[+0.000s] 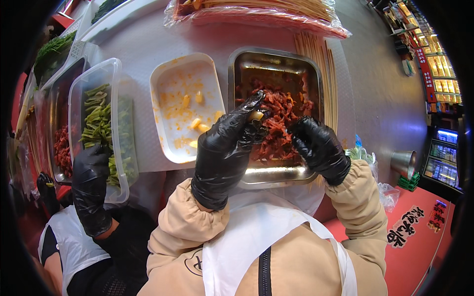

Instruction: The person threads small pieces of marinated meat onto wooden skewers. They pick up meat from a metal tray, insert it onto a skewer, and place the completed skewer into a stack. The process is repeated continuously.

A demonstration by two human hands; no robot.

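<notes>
My left hand (226,151), in a black glove, is over the left part of a steel tray (276,180). A pale yellow piece of food (256,115), perhaps a pickled pepper, is gripped at its fingertips. Red marinated meat strips (276,129) lie heaped in that tray. My right hand (318,146), also black-gloved, is at the tray's right side with fingers curled close to the meat; whatever may be between them is hidden. Left of the steel tray is a white tray (166,111) with several yellow peppers (195,123) and orange smears.
Bamboo skewers (331,81) lie along the steel tray's right side. A plastic-lined red container (255,16) at the back holds more skewers. At left, a co-worker's gloved hand (89,185) is at a clear plastic bin (124,118) of green strips (98,118). A metal bucket (403,162) stands at right.
</notes>
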